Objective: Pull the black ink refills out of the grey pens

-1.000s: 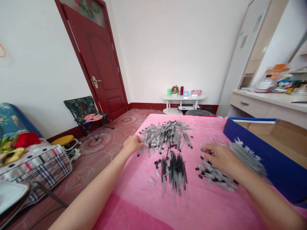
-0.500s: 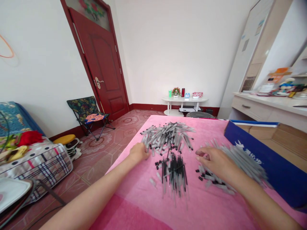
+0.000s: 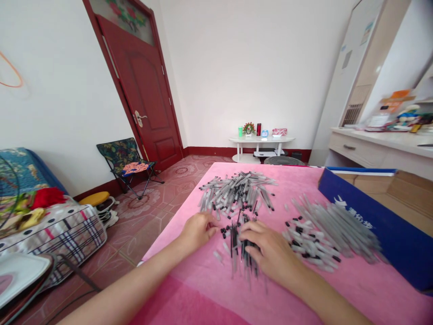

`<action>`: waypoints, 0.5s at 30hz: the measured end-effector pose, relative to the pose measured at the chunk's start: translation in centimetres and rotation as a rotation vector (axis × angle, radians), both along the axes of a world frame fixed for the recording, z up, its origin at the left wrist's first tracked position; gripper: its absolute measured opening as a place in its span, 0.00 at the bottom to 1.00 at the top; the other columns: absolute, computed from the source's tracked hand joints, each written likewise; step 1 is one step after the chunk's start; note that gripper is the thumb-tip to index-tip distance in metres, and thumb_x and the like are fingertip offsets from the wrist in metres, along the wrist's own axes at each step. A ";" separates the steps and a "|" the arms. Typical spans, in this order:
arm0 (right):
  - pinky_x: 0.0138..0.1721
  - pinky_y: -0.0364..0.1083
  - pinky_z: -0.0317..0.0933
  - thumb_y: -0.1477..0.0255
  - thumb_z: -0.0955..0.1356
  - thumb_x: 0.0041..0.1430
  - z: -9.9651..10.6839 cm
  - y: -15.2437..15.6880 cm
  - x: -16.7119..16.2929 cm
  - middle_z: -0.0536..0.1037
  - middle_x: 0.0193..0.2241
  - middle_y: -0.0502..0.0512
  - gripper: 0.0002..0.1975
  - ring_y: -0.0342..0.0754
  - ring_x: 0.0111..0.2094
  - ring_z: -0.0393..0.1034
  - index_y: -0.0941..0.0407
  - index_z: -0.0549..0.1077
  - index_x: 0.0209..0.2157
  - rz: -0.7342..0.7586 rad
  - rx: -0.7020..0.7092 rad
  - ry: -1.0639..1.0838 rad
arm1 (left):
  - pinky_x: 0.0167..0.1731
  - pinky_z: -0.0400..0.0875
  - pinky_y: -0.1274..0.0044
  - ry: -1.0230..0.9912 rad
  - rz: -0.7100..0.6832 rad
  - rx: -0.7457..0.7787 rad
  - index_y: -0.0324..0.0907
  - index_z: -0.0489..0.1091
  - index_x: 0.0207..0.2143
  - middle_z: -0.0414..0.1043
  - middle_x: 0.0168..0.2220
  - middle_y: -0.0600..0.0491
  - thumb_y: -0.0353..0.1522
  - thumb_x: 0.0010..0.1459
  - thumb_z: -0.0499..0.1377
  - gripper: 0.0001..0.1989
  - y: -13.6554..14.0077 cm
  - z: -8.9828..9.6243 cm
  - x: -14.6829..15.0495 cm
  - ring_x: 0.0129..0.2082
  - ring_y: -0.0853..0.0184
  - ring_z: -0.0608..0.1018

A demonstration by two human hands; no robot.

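My left hand (image 3: 199, 230) is low over the pink cloth, left of the black pen refills (image 3: 234, 246), its fingers loosely curled with a gap between thumb and forefinger. Nothing shows in it. My right hand (image 3: 267, 248) reaches over the refills, fingers bent and apart, hiding part of them; whether the fingertips touch any is blurred. Behind both hands lies a heap of clear-barrelled pens with black ends (image 3: 237, 192). To the right are a pile of pen caps (image 3: 313, 248) and a stack of empty clear pen barrels (image 3: 345, 228).
A blue cardboard box (image 3: 368, 216) stands open at the right of the pink-covered table (image 3: 287, 298). Beyond are a folding chair (image 3: 126, 162), a red door (image 3: 142, 90), a low white table (image 3: 262, 140) and a white counter (image 3: 382, 140).
My right hand has moved left from above the caps and barrels to the refills. My left hand has drawn back from the pen heap, slightly nearer and right.
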State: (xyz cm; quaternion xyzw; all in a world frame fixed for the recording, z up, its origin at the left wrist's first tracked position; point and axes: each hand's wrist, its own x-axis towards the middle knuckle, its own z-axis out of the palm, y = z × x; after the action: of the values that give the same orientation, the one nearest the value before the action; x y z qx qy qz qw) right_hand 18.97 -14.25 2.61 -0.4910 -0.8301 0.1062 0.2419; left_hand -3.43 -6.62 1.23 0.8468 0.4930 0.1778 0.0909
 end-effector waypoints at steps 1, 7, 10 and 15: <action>0.42 0.42 0.54 0.79 0.63 0.50 -0.2 -0.2 -0.4 0.69 0.40 0.50 0.13 0.45 0.43 0.61 0.50 0.72 0.37 0.042 0.014 -0.013 | 0.29 0.60 0.80 -0.028 -0.034 0.012 0.43 0.72 0.30 0.71 0.29 0.53 0.32 0.49 0.56 0.07 -0.3 -0.2 0.4 0.29 0.69 0.70; 0.39 0.42 0.56 0.78 0.59 0.56 -1.9 0.0 -1.0 0.69 0.34 0.51 0.12 0.44 0.38 0.62 0.53 0.71 0.34 -0.016 0.036 0.004 | 0.33 0.62 0.79 -0.071 -0.083 0.011 0.45 0.72 0.35 0.69 0.33 0.53 0.31 0.51 0.56 0.08 -1.5 -0.6 1.6 0.33 0.68 0.70; 0.36 0.41 0.56 0.77 0.58 0.58 -2.2 0.3 -0.5 0.69 0.32 0.51 0.12 0.43 0.35 0.63 0.53 0.72 0.32 -0.085 0.040 0.061 | 0.34 0.62 0.78 -0.065 -0.109 0.027 0.46 0.70 0.39 0.68 0.38 0.52 0.33 0.48 0.59 0.14 -1.1 -0.7 2.0 0.36 0.67 0.70; 0.35 0.41 0.56 0.75 0.58 0.57 -2.1 0.5 0.0 0.70 0.32 0.50 0.12 0.43 0.33 0.65 0.52 0.72 0.33 -0.121 0.025 0.129 | 0.32 0.62 0.78 -0.003 -0.131 -0.002 0.45 0.71 0.35 0.69 0.35 0.52 0.35 0.44 0.61 0.13 0.2 -1.0 2.8 0.34 0.66 0.70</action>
State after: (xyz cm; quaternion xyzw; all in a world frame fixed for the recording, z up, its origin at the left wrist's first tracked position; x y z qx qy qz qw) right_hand 18.99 -13.73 0.56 -0.5295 -0.7827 0.1123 0.3072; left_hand -0.63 -6.46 0.22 0.8768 0.4367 0.1721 0.1040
